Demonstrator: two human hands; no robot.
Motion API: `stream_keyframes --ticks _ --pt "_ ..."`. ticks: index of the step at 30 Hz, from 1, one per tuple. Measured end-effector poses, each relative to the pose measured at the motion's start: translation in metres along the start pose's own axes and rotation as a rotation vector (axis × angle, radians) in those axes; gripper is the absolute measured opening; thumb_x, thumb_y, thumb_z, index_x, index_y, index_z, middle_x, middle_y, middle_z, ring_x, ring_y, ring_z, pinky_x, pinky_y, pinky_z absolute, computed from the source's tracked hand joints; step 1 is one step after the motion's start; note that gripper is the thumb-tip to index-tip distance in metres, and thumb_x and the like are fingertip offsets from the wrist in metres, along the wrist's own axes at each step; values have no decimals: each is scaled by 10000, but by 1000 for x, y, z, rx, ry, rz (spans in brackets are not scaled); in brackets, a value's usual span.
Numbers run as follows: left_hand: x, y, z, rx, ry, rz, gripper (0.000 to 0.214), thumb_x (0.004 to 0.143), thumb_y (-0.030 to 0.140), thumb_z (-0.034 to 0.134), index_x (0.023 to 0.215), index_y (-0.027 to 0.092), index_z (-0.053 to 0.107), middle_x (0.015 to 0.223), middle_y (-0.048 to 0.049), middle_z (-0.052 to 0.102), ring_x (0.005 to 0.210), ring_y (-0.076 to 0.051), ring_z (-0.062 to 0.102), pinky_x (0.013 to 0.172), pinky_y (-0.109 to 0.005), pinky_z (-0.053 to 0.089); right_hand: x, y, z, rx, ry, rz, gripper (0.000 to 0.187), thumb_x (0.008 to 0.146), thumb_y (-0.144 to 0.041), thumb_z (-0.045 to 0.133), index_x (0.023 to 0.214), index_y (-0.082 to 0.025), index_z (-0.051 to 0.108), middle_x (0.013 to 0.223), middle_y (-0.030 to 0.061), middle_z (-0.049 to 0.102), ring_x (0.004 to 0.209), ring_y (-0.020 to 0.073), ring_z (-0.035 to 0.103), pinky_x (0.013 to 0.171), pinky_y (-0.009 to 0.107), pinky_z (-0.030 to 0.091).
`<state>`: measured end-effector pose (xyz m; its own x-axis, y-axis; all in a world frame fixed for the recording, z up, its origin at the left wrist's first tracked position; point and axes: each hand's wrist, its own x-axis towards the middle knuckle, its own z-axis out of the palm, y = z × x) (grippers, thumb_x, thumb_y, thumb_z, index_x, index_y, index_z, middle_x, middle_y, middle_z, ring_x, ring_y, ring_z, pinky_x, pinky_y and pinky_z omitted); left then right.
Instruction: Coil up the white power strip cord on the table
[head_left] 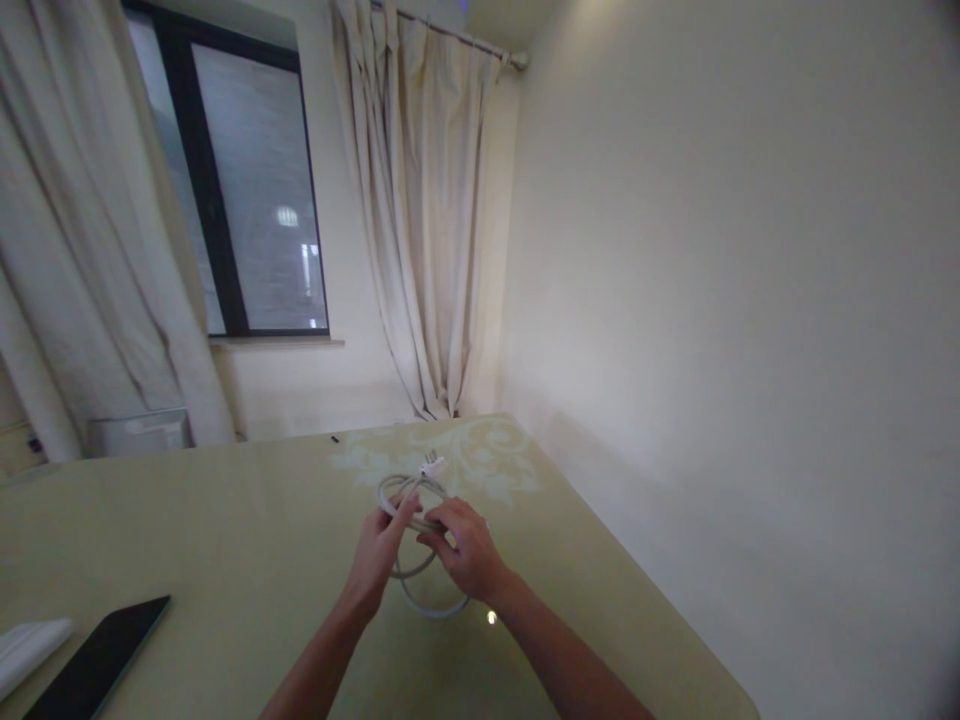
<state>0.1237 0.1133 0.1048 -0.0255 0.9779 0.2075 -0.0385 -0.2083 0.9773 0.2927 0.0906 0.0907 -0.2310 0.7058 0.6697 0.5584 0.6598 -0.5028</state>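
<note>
A pale power cable point(439, 611) is looped into a loose coil above the table, with its white plug point(433, 467) at the far side, metal prongs pointing away. My left hand point(381, 545) is closed round the left side of the coil, thumb on top. On the right side, my right hand point(466, 545) pinches the strands between thumb and fingers. One larger loop hangs below the coil, between my wrists. The cable's other end cannot be made out clearly.
A pale green table point(247, 540) with a white floral pattern bears a black flat slab point(101, 655) and a white object point(30, 645) at lower left. A small dark bit point(335, 439) lies near the far edge. A wall point(712, 350) borders the right side; curtains point(427, 200) hang behind.
</note>
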Motion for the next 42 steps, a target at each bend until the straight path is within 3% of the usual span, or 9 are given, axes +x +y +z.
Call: stream_keyframes --ticks 6,9,15,19,24,28,31,36,42 --pt "0 4 9 142 -104 177 391 696 286 644 1039 174 795 1136 -113 742 1097 -308 667 977 -415 518 16 7 5 428 53 333 486 929 -654 597 837 -189 701 778 31 639 725 180 577 681 296 433" --pt "-4 2 16 197 -115 287 523 677 180 585 1166 187 774 1134 -99 713 1052 -274 660 955 -400 528 34 7 5 642 112 553 469 858 -645 660 845 -180 722 762 20 652 701 165 558 667 283 425" --pt "5 -5 5 214 27 300 479 655 161 554 1077 205 776 1021 -72 678 980 -271 620 916 -403 509 58 1 -8 834 352 641 377 700 -532 815 728 -173 703 674 2 633 634 138 537 643 272 434" --pt "14 -21 -19 129 153 99 186 692 288 608 807 213 732 862 -50 679 902 -273 599 901 -399 462 79 18 -45 829 599 609 384 715 -557 768 753 -198 637 730 0 645 670 135 569 661 270 472" --pt "16 -42 -41 37 264 -50 263 629 295 621 879 223 658 813 -12 631 849 -247 591 806 -351 447 104 48 -115 688 868 466 281 840 -483 654 911 -214 620 886 42 692 854 165 620 748 288 482" --pt "17 -51 -46 -51 243 -194 304 545 190 584 845 221 620 770 -19 635 867 -251 630 770 -336 449 98 49 -144 582 863 363 267 897 -470 636 1036 -244 663 956 63 729 952 196 646 783 313 511" --pt "20 -50 -39 -164 132 -279 256 574 172 590 823 223 567 967 -94 743 1043 -289 684 824 -377 494 73 38 -131 534 699 326 283 801 -473 775 931 -224 746 868 65 753 830 218 678 721 335 546" --pt "18 -34 -21 -192 0 -248 197 646 208 655 805 228 542 1216 -157 741 1307 -351 596 911 -432 486 13 38 -66 455 381 359 313 834 -489 767 941 -196 799 926 102 798 801 245 736 766 384 602" --pt "-5 -19 1 -271 -213 -224 208 677 269 719 782 217 548 1175 -165 747 1271 -379 620 950 -468 492 -26 66 11 266 394 477 412 871 -568 631 914 -194 798 905 121 800 830 287 740 806 427 589"
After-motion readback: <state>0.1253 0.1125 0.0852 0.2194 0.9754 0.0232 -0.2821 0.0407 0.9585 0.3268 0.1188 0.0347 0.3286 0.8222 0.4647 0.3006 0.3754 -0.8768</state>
